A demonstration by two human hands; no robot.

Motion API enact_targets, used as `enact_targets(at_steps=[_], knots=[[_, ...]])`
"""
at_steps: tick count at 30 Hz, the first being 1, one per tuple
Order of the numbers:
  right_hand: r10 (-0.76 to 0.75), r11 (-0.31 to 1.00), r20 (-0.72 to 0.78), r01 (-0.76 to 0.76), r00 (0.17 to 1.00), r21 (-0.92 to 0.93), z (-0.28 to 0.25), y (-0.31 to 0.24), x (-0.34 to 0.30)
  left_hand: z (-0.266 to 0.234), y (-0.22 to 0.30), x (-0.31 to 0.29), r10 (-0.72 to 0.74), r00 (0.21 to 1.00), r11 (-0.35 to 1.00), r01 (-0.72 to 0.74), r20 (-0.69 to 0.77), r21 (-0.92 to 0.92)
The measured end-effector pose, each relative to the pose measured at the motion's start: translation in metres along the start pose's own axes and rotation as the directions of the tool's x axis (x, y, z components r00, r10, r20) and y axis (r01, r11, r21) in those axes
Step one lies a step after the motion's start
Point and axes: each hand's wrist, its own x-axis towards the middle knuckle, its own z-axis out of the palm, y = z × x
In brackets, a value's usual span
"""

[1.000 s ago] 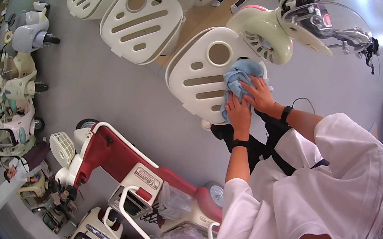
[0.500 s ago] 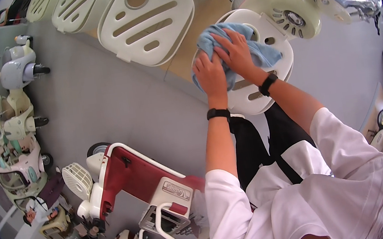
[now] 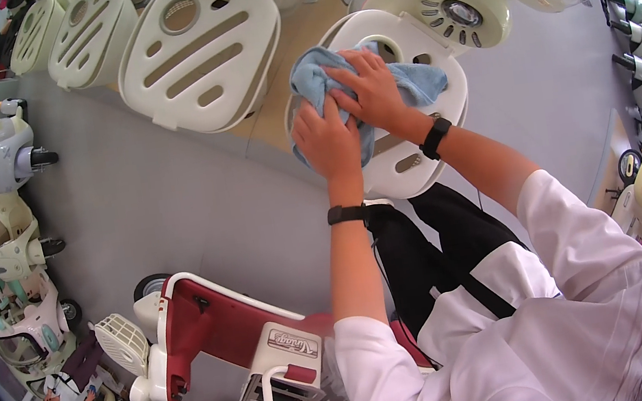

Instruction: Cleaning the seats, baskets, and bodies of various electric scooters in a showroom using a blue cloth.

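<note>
A light-blue cloth (image 3: 419, 82) lies bunched on a white plastic lid (image 3: 425, 173) with slots and a round hole. My left hand (image 3: 326, 140) grips the cloth's near left part, its fingers bent into the folds. Just to the right, my right hand (image 3: 373, 93) presses on the cloth with its fingers curled over it. The two hands nearly touch. Cloth and hands hide much of the lid's left side. Each wrist wears a black band.
A larger slotted white lid (image 3: 214, 55) stands to the left, with similar ones beyond. Behind my lid is a cream scooter (image 3: 474, 2) with a clear headlight. A red-and-white scooter (image 3: 230, 312) stands lower left. More scooters line both sides; a person (image 3: 77, 391) is at far left.
My view has shifted, so the surroundings sit farther left in the picture. Both hands are still on the cloth, which shows slightly different folds on the same lid.
</note>
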Motion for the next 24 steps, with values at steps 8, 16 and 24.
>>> enact_targets(at_steps=[8, 16, 24], knots=[[-0.036, 0.994, 0.133, 0.022, 0.99, 0.104, -0.075, 0.041, -0.109, 0.022, 0.077, -0.113, -0.066, 0.984, 0.995, 0.076, 0.163, -0.059], [0.044, 0.989, 0.179, -0.068, 0.983, 0.13, -0.133, 0.064, -0.22, 0.047, 0.133, -0.214, 0.041, 0.99, 0.995, -0.028, 0.136, -0.096], [-0.058, 0.995, -0.041, 0.061, 0.997, 0.081, -0.076, 0.098, -0.073, 0.062, 0.119, -0.05, -0.026, 0.994, 0.998, 0.02, 0.105, 0.059]])
